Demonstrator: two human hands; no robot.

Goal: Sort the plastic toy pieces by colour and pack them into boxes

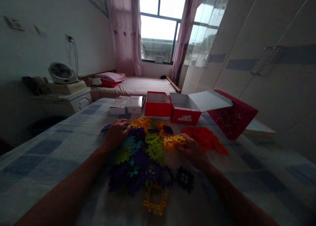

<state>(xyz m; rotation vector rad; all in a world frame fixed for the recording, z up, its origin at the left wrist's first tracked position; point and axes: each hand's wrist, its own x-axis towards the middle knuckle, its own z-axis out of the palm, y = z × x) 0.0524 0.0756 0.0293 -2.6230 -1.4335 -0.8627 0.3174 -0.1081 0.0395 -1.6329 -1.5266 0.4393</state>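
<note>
**Head view: both hands in a heap of interlocking plastic tiles**

Right hand [192, 151] curled shut around a yellow tile [172, 141], held just above the heap's right edge. Left hand [116, 132] pressed flat, fingers loosely spread, gripping nothing, on the tile heap [145, 156] at mid-table. Mostly loose still: notched, waffle-like squares in purple, green, teal, orange; one open yellow frame [155, 198] apart at the near edge. Separate orange-red pile [206, 138] to the right. Beyond, glossy red boxes [172, 109] lying open, on a soft checked tablecloth [44, 153].
</note>
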